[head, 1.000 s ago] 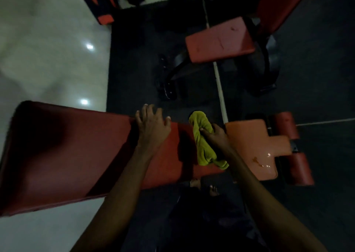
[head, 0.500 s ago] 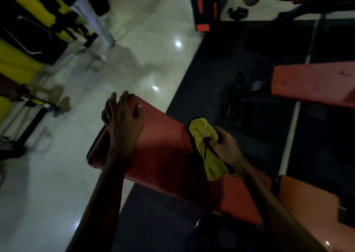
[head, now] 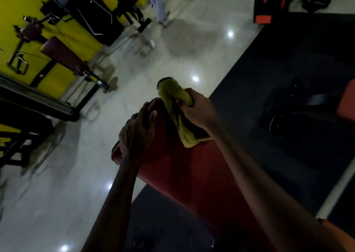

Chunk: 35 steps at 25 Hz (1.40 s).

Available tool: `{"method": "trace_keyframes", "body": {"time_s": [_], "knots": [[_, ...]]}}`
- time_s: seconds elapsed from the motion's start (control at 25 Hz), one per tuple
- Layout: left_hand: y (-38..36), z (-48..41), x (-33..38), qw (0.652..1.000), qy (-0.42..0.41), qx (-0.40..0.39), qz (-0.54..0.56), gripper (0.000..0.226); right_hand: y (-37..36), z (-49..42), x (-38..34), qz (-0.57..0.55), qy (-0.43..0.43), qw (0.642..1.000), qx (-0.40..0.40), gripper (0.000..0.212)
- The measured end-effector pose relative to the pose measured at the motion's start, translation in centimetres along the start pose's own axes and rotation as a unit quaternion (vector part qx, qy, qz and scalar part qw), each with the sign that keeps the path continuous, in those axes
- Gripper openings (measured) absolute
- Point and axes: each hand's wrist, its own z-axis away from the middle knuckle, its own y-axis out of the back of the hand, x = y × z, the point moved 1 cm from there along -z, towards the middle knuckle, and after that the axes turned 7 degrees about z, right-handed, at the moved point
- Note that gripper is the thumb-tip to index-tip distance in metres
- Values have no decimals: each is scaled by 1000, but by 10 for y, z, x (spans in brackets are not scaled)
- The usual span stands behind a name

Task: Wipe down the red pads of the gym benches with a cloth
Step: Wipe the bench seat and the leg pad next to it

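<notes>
A long red bench pad [head: 194,174] runs from the lower right up to the middle of the view. My right hand [head: 197,109] grips a yellow cloth [head: 172,94] at the pad's far end; one part of the cloth sticks out past the end, another hangs down over the pad [head: 189,139]. My left hand [head: 137,134] holds the pad's far left corner, fingers curled over its edge. The pad's far end is mostly hidden behind both hands and the cloth.
A second red bench pad [head: 346,107] shows at the right edge over a dark frame [head: 288,107] on black rubber flooring. Glossy pale tiles lie to the left. Yellow-and-black gym machines [head: 57,46] stand at the upper left, and a person's legs [head: 160,3] at the top.
My right hand has carried the cloth along the pad to its far end. My left hand stayed at the far corner and now curls over the edge. The view swung left.
</notes>
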Motion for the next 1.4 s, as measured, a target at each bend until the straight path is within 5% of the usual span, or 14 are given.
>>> {"method": "trace_keyframes", "body": {"time_s": [0.32,0.44,0.56,0.8,0.92,1.12,1.28,1.4], "knots": [[-2,-1,9,999,14,18,-26,62,-6,1,82,9,-85,984,-156,25],[-6,-2,10,999,4,34,-34,61,-12,-13,48,-28,-42,990,-133,43],[-7,0,7,998,-17,40,-42,60,-21,-31,10,-42,27,994,-101,31],[-11,1,5,999,-35,12,-20,63,-17,5,82,-20,-97,988,-116,30],[-11,-3,11,998,-59,-18,-12,58,-15,20,93,-34,-79,995,-58,27],[-15,-17,29,969,-212,-84,-93,58,-14,56,118,-75,-102,989,-77,51],[-28,-16,28,930,-314,-83,-173,65,-7,51,136,-50,-141,987,-53,31],[-28,-16,27,926,-321,-68,-185,64,-6,47,119,-59,-68,995,-33,38]]}}
